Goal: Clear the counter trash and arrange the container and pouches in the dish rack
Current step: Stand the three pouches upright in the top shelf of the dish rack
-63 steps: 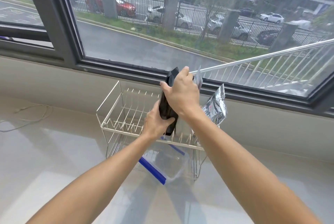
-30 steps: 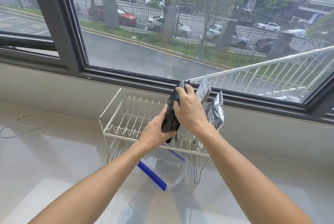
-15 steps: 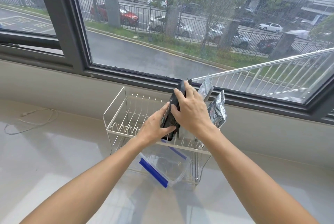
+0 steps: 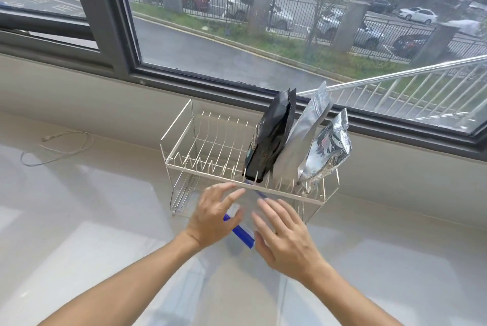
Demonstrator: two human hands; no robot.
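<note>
where tines rise, three pouches in rack

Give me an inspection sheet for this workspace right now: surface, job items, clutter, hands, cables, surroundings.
Surface: pale glossy counter, reflective.
Job's things: black pouch, matte silver pouch and crinkled foil pouch stand leaning in the dish rack upper tier; clear container with blue-edged lid on the lower tier, sticking out.
Clutter: nothing seen.
Hands: left hand and right hand open, fingers spread, at the container.
Cables: white cable loose at left.
Surroundings: window, wet street and parked cars outside.
</note>
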